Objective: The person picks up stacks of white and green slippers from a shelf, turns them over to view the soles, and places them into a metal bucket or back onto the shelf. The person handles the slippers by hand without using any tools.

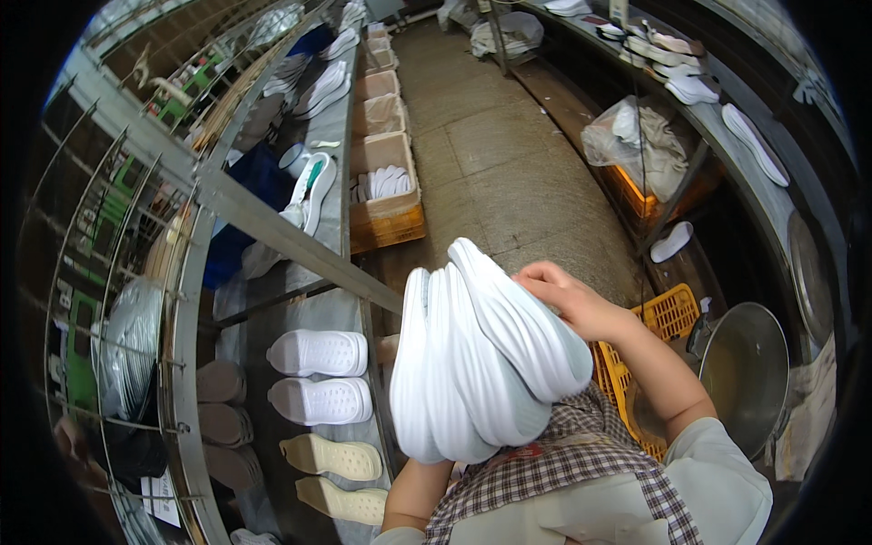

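Note:
A row of white shoe soles [472, 363], pressed side by side, is held up in front of my chest. My left forearm [418, 495] runs up beneath the stack and bears it; the soles hide the left hand's fingers. At the right side of the stack, my right hand [568, 295] has bent fingers gripping the edge of the outermost sole [522, 322]. On the shelf to the left lie two white soles [320, 352] with holes in their heels, and two cream soles [341, 457] nearer to me.
A metal post [282, 236] slants between me and the left shelves. Orange crates [391, 227] line the aisle. To my right are a yellow basket [668, 309], a large metal pot [749, 363] and a shelf with shoes [690, 89]. A loose sole [672, 242] lies below it.

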`<state>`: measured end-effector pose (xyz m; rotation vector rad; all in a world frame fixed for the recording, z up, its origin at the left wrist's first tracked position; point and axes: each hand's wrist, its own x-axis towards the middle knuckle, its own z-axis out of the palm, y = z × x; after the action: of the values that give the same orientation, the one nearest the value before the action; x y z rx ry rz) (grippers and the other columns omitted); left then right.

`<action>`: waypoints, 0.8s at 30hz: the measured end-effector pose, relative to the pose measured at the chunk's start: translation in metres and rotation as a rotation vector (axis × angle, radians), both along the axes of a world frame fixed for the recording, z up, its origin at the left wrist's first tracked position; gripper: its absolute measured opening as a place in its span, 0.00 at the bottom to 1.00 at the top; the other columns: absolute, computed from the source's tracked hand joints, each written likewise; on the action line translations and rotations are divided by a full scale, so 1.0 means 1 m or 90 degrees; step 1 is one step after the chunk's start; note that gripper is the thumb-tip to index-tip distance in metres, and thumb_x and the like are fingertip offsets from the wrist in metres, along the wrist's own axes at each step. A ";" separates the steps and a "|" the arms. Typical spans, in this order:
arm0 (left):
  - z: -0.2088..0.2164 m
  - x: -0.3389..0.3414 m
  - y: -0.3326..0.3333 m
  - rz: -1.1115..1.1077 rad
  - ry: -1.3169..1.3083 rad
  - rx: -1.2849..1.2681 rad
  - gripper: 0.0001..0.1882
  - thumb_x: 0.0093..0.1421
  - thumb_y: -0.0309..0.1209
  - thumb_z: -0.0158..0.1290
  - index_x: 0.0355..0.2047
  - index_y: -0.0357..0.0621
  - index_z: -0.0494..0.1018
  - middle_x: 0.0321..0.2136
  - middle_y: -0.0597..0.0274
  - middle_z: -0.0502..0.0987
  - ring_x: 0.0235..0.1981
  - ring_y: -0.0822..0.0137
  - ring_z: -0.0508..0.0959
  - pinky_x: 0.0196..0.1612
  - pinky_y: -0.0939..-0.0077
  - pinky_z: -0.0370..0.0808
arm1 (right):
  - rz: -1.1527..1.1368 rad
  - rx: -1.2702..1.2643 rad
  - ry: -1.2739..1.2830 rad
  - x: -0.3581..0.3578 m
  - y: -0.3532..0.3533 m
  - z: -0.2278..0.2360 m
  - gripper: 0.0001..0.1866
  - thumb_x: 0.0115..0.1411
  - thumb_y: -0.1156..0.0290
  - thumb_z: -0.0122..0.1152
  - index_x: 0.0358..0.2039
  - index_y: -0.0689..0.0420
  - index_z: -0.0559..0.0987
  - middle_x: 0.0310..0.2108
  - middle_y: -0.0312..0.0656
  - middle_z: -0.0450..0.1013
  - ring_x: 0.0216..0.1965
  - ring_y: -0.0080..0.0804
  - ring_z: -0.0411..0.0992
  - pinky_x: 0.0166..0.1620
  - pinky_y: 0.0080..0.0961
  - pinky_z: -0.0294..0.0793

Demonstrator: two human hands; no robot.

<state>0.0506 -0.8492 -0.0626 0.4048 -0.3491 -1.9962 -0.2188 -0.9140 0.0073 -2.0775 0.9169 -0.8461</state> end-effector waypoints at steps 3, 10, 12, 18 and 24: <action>0.003 0.006 -0.009 0.012 0.046 -0.003 0.31 0.59 0.41 0.48 0.60 0.40 0.57 0.56 0.52 0.64 0.56 0.55 0.66 0.56 0.58 0.67 | 0.109 0.101 -0.156 -0.004 -0.002 0.001 0.26 0.57 0.80 0.46 0.58 0.54 0.65 0.61 0.50 0.55 0.60 0.41 0.58 0.58 0.33 0.61; 0.001 0.014 -0.020 0.024 0.110 -0.036 0.32 0.60 0.46 0.41 0.59 0.37 0.58 0.55 0.48 0.66 0.53 0.51 0.69 0.54 0.55 0.69 | 0.116 0.450 -0.523 0.012 0.012 -0.029 0.26 0.56 0.57 0.59 0.50 0.55 0.63 0.59 0.48 0.56 0.59 0.37 0.57 0.60 0.38 0.55; -0.003 0.016 -0.022 0.018 0.106 -0.055 0.32 0.62 0.49 0.37 0.59 0.36 0.58 0.55 0.46 0.65 0.52 0.49 0.70 0.53 0.54 0.69 | 0.126 0.430 -0.496 0.014 0.013 -0.033 0.28 0.54 0.59 0.60 0.50 0.56 0.61 0.62 0.52 0.51 0.63 0.42 0.50 0.62 0.41 0.48; -0.013 0.020 -0.026 0.010 0.082 -0.037 0.31 0.63 0.48 0.38 0.58 0.35 0.58 0.53 0.46 0.65 0.50 0.49 0.69 0.50 0.58 0.70 | 0.073 0.458 -0.470 0.029 0.016 -0.023 0.36 0.50 0.62 0.64 0.56 0.58 0.58 0.63 0.52 0.50 0.63 0.41 0.51 0.62 0.39 0.52; -0.008 0.021 -0.030 -0.018 0.080 -0.026 0.29 0.62 0.47 0.40 0.55 0.36 0.59 0.49 0.48 0.65 0.47 0.52 0.69 0.45 0.61 0.70 | 0.167 0.706 -0.928 0.028 0.010 -0.018 0.41 0.51 0.62 0.57 0.63 0.59 0.53 0.52 0.52 0.65 0.51 0.38 0.69 0.50 0.34 0.74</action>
<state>0.0716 -0.8787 -0.0705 0.2479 -0.3173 -2.0268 -0.1907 -0.9044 -0.0104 -0.3128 0.1207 -1.0346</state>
